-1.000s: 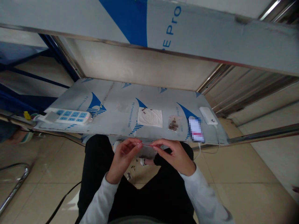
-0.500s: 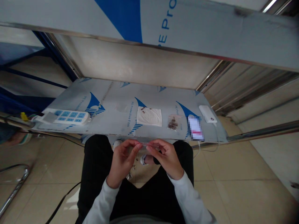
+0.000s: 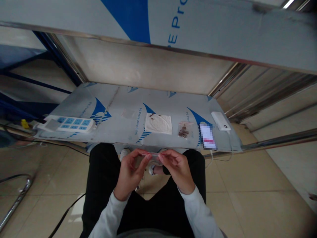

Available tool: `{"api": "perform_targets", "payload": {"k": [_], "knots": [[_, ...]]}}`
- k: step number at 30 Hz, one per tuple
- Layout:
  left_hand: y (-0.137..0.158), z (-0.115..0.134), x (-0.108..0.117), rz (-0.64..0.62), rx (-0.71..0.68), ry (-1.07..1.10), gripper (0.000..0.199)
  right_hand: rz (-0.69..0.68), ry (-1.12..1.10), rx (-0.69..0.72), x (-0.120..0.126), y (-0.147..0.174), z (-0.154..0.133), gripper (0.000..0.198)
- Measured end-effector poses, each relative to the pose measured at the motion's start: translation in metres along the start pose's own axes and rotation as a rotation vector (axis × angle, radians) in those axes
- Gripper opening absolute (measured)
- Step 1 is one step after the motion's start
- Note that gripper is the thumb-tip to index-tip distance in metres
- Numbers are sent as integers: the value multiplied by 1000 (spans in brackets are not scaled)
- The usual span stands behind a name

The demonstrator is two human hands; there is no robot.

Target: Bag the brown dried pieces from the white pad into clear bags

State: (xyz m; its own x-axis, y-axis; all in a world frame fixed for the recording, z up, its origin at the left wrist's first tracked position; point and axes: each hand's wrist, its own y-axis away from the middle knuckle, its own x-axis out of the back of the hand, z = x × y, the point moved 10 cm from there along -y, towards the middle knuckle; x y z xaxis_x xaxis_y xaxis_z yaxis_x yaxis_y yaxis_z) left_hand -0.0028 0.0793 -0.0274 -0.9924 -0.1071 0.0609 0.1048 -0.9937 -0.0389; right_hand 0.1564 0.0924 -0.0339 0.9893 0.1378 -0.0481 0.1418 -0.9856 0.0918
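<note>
Between my hands, over my lap and just off the middle of the shelf's near edge, is a clear film piece (image 3: 154,154), likely a small plastic bag, though it is too faint to be sure. My left hand (image 3: 130,173) pinches one end, my right hand (image 3: 180,170) the other, thumbs against fingers. I judge it light, limp and a bit slippery, best gripped by the corners of its upper edge. On the shelf (image 3: 119,130), near that edge, lie a white sheet (image 3: 159,126) and a packet of brown pieces (image 3: 183,131); a phone (image 3: 207,137) sits by the near right corner, a power strip (image 3: 75,124) by the near left.
</note>
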Motion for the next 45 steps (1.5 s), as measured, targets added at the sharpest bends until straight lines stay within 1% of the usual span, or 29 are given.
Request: {"api": "perform_targets", "payload": {"k": [3,5,7,10,13,18,23,26,31,33,37,41,45], "knots": [[0,-3,-4,-36,27,34,16,35,32,21,6,2,-1,16],[0,-6,-9,-85,48,57,17,29,76,38,6,3,-4,15],[0,-8,-11,-106,58,67,17,12,93,38,6,4,-5,15],[-1,-9,-7,-70,59,65,15,-1,34,3,7,6,-2,17],[-1,-8,-6,-48,60,55,15,41,-15,-20,12,8,4,17],[0,-7,-7,-42,88,55,19,73,51,23,15,11,2,17],[0,-6,-17,-142,96,71,20,46,160,85,11,13,-10,14],[-1,-6,-19,-159,75,45,17,27,171,102,8,14,-13,12],[3,-1,-18,-129,21,-37,17,-10,151,83,1,15,-9,13],[4,1,-18,-107,5,-54,16,-2,129,81,0,16,-8,12],[5,-5,-17,-86,56,-3,17,45,78,106,4,18,-11,12],[3,-11,-14,-87,90,85,17,94,111,125,10,16,-12,12],[3,-7,-10,-66,63,54,15,15,47,59,2,12,-6,16]]}}
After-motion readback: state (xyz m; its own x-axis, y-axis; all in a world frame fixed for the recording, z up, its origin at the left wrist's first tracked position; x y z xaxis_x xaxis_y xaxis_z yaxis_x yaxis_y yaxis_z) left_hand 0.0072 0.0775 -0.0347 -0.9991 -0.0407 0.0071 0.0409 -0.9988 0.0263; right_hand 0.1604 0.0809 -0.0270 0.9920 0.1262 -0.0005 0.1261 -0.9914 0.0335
